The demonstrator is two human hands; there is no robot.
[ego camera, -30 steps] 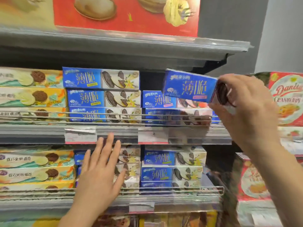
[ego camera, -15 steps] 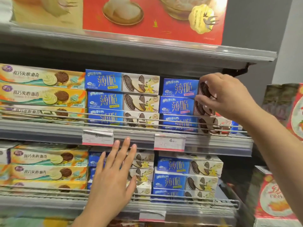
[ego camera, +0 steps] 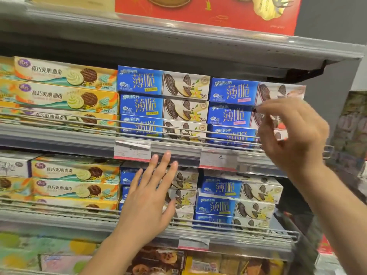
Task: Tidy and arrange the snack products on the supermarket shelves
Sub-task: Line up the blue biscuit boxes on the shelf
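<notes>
Where it gripped before, the right hand (ego camera: 294, 133) now hovers off the top blue box (ego camera: 236, 92).

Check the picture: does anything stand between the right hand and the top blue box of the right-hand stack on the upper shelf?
Nothing visible does. The right hand hovers before the top blue box, its fingers loosely curled, holding nothing.

- The biscuit boxes (ego camera: 256, 93) at centre and right of the frame are blue at the left end and white at the right, with yellow lettering and dark brown sandwich biscuits printed on them.
- The cookie boxes (ego camera: 65, 74) at the left are yellow and cream with teal waves, a purple round logo and a brown ridged cookie.
- The big box (ego camera: 208, 10) at the top is red with gold drawings.
- The shelf rails (ego camera: 59, 139) are grey.
- The price tags (ego camera: 132, 150) are white with a red lower edge.
</notes>
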